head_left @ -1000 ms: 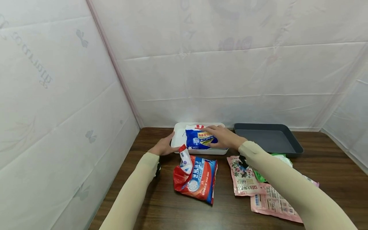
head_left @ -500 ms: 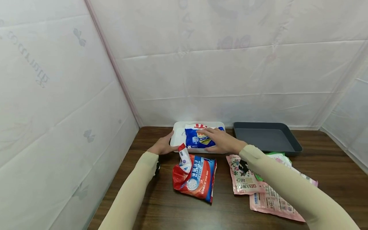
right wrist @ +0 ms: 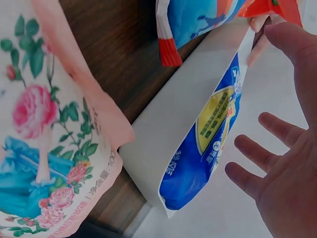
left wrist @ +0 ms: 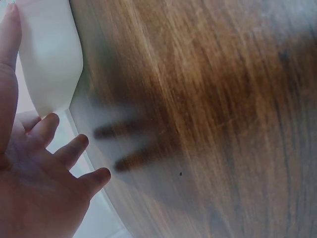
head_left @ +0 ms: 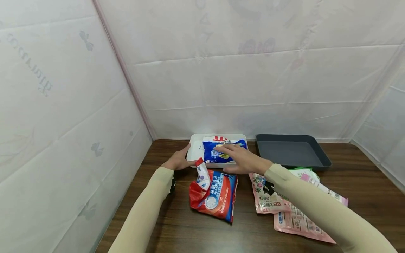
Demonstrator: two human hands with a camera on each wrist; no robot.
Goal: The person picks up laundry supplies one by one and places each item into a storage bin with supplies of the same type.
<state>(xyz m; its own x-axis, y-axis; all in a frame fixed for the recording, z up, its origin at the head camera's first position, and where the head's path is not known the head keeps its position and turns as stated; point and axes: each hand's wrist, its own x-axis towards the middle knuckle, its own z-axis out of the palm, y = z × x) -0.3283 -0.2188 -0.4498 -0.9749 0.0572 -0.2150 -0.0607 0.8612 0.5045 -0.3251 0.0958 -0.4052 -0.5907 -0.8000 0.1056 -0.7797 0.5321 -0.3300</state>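
In the head view a blue-and-white plastic bag [head_left: 212, 155] with a yellow label lies inside the white tray [head_left: 195, 149] at the back of the table. My left hand [head_left: 177, 160] is at the tray's left end, thumb toward its front wall. The left wrist view has its fingers spread, with fingertips right at the tray wall [left wrist: 52, 57]. My right hand [head_left: 246, 161] hovers over the tray's right front part, fingers extended and holding nothing. In the right wrist view, that hand [right wrist: 290, 168] is apart from the blue bag [right wrist: 190, 171].
A red-and-blue detergent bag [head_left: 221, 202] with a folded top lies in front of the tray. Pink floral bags [head_left: 267, 203] and a green-and-white bag [head_left: 305, 173] overlap at right, partly under the right sleeve. A dark grey tray [head_left: 292, 151] stands back right.
My right hand has drawn back toward the front, exposing more of the blue bag. The left hand stays at the white tray's end.
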